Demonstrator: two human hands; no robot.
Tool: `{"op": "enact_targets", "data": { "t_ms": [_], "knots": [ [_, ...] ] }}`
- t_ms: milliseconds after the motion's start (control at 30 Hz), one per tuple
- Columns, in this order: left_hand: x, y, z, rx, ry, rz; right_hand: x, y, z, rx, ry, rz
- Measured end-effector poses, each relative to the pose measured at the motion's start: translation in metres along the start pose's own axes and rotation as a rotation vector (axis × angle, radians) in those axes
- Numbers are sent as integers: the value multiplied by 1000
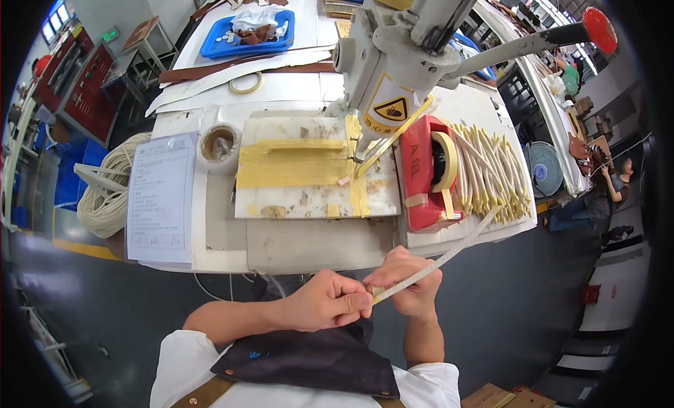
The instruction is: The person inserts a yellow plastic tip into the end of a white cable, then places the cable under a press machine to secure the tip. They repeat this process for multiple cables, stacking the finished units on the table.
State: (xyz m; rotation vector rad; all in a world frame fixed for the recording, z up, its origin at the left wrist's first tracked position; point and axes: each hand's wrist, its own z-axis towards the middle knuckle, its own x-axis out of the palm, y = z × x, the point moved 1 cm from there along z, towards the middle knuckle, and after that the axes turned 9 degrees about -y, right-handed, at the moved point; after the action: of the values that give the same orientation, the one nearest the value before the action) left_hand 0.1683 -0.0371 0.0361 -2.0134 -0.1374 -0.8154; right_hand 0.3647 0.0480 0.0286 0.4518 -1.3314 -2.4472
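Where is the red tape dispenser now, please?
In the head view, the red tape dispenser sits right of centre, between the white board and the pale cords.

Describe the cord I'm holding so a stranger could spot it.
In front of the white worktable, the left hand and right hand meet. The pale cord slants up rightward from there, held, unlike the piled cords beside the red tape dispenser.

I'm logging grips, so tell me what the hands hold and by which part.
The left hand pinches a pale cord near its lower end; the right hand seems to grip it just beside that.
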Motion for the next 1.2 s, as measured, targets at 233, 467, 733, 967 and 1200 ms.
{"op": "enact_targets", "data": {
  "t_ms": [233,467,733,967,1200],
  "knots": [
    [-6,4,7,-202,69,-34,4,0,-13,258,-92,357],
    [1,-2,-15,1064,-530,1202,-4,10,-25,622,-22,603],
    [-7,-3,-20,1370,-504,1634,13,28,-27,881,-108,487],
    [-6,-2,-20,913,-416,1429,9,29,-11,360,76,-204],
    [-15,10,-13,263,-254,447,10,25,-6,78,123,-400]
  ]
}}
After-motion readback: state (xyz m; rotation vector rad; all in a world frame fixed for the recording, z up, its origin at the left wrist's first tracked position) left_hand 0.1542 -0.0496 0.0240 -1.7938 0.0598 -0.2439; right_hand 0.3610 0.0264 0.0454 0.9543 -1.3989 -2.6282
